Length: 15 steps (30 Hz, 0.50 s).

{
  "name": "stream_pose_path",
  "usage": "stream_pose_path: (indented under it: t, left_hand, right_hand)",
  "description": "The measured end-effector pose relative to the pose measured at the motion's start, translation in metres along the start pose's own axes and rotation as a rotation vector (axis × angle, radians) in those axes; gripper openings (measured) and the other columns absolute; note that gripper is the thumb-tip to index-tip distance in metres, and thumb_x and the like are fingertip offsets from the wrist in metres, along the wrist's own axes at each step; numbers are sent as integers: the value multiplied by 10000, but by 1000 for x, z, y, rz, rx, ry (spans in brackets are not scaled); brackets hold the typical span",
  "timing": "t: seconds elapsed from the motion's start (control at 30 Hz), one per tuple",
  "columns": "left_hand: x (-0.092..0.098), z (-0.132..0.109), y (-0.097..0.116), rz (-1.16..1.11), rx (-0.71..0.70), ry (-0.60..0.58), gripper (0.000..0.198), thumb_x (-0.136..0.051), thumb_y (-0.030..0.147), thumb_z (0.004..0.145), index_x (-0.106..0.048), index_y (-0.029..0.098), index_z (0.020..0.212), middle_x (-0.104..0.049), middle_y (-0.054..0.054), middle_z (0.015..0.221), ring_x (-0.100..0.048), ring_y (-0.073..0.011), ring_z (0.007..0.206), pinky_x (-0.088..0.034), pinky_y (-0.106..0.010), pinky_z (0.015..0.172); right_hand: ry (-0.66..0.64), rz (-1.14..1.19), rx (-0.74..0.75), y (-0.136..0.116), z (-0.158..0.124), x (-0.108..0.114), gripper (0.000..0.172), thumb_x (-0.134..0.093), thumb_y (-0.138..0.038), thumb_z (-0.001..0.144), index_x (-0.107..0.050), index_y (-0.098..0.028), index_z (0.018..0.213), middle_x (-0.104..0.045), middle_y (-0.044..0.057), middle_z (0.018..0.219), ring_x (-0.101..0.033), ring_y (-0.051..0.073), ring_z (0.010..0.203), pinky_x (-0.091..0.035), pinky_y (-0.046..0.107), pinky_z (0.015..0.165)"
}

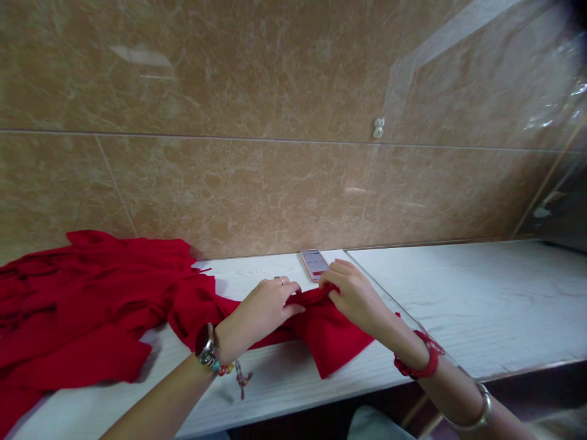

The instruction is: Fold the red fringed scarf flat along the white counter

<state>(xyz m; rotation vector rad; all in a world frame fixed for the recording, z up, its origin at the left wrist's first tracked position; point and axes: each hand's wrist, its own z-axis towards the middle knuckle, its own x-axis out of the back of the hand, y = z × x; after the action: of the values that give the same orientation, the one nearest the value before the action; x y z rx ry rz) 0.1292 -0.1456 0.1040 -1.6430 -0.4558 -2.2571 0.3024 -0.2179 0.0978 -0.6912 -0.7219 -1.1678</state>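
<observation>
A red cloth piece (332, 339) lies near the table's front edge, its upper edge gathered between my two hands. My left hand (266, 305) pinches that edge from the left, thumb and fingers closed on the fabric. On the other side my right hand (355, 296) grips the same edge a short way off. A strip of red fabric runs from under my left wrist to a large crumpled heap of red cloth (92, 299) at the left. Whether the piece and the heap are joined cannot be made out.
The white wood-grain table (458, 293) runs along a brown marble-tiled wall (229, 183). Behind my hands a phone (314, 264) with its screen lit lies on the table. A seam crosses the tabletop on the right. A small white hook (378, 128) is on the wall.
</observation>
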Motion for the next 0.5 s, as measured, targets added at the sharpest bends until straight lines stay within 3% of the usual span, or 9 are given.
stream_pose_path:
  t: [0.17, 0.3, 0.4, 0.5]
  left_hand:
    - [0, 4, 4, 76, 64, 100, 178, -402, 121, 847, -575, 150, 820, -551, -48, 869, -543, -154, 789, -433, -287, 745]
    - [3, 3, -2, -18, 70, 159, 241, -349, 29, 834, -546, 162, 874, -545, -19, 881, -531, -121, 805, -427, -229, 749]
    - [4, 0, -8, 13, 43, 187, 248, -343, 45, 850, -547, 184, 869, -552, -5, 856, -530, -122, 782, -423, -228, 732]
    - [8, -2, -8, 147, 50, 157, 224, -361, 89, 862, -560, 191, 873, -569, -14, 844, -536, -142, 742, -421, -264, 715]
  right_hand:
    - [14, -69, 29, -1, -2, 5, 268, -435, -41, 758, -658, -177, 815, -585, 68, 769, -530, 182, 759, -412, 306, 743]
    - [-168, -6, 152, 1, -4, 15, 331, -381, -57, 806, -647, -204, 936, -610, 71, 982, -558, 163, 823, -408, 284, 756]
    - [-290, -31, 118, 4, -3, 19, 280, -412, -67, 791, -655, -191, 853, -654, 55, 850, -567, 174, 792, -383, 289, 745]
    - [-281, -145, -23, 4, -1, 19, 199, -457, -85, 767, -634, -161, 714, -652, 69, 746, -559, 193, 740, -347, 311, 724]
